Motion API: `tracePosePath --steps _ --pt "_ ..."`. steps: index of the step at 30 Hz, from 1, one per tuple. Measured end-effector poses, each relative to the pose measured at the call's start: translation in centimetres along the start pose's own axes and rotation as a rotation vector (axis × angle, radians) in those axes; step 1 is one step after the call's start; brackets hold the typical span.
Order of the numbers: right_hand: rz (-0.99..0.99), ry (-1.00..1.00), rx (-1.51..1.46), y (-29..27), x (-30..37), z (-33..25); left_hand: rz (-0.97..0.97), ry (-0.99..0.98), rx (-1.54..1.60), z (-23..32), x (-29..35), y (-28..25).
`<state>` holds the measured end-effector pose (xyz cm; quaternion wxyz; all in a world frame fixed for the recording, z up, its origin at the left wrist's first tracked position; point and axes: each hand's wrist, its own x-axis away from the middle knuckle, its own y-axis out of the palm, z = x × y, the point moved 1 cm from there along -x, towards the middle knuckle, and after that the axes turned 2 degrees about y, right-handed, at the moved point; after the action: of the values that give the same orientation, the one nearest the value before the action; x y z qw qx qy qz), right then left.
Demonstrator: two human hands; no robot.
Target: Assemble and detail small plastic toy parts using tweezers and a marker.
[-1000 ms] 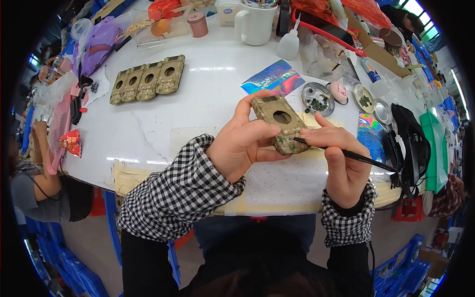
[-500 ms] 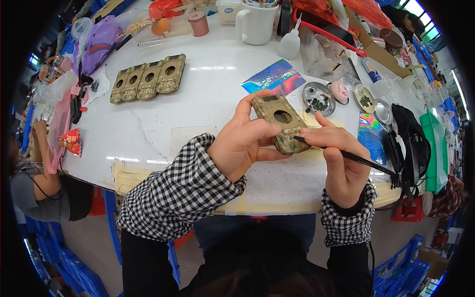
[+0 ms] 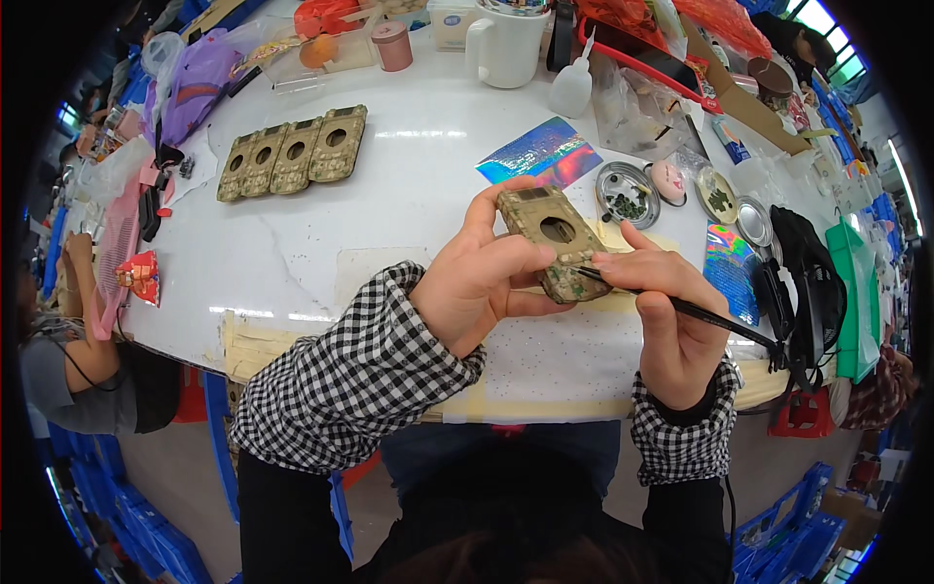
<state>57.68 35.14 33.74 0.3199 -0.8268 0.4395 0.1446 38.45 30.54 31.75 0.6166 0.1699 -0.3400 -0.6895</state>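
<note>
A camouflage model tank hull (image 3: 574, 243) with a round hole in its top is gripped at an angle above the table by my left hand (image 3: 477, 277). My left thumb lies along its near side, the fingers behind it. In my right hand (image 3: 679, 321) is a slim black pair of tweezers (image 3: 715, 319), its tip touching the hull's near end. Whether anything is between the tips is too small to tell. Several matching hulls (image 3: 292, 156) stand in a row at the far left. Beyond my right hand, a round metal dish (image 3: 601, 195) holds small dark green parts.
A shiny holographic sheet (image 3: 535, 151) lies behind the hull. Farther back are a white mug (image 3: 511, 49), a white squeeze bottle (image 3: 570, 90) and a red-cased phone (image 3: 642, 54). At the right are a black bag (image 3: 812, 273) and a green tray (image 3: 856, 292). People sit at both sides.
Hardly anything differs. The whole scene has shifted very slightly; both hands, the hull and the tweezers keep the same pose.
</note>
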Motion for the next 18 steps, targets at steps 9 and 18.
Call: tracePosePath --steps 9,18 --pt "0.033 -0.041 -0.040 0.09 0.01 0.13 -0.002 0.003 0.003 -0.17 0.06 -0.16" --pt "0.284 -0.055 0.010 -0.63 0.93 -0.42 0.044 0.005 0.007 -0.17 -0.07 -0.20"
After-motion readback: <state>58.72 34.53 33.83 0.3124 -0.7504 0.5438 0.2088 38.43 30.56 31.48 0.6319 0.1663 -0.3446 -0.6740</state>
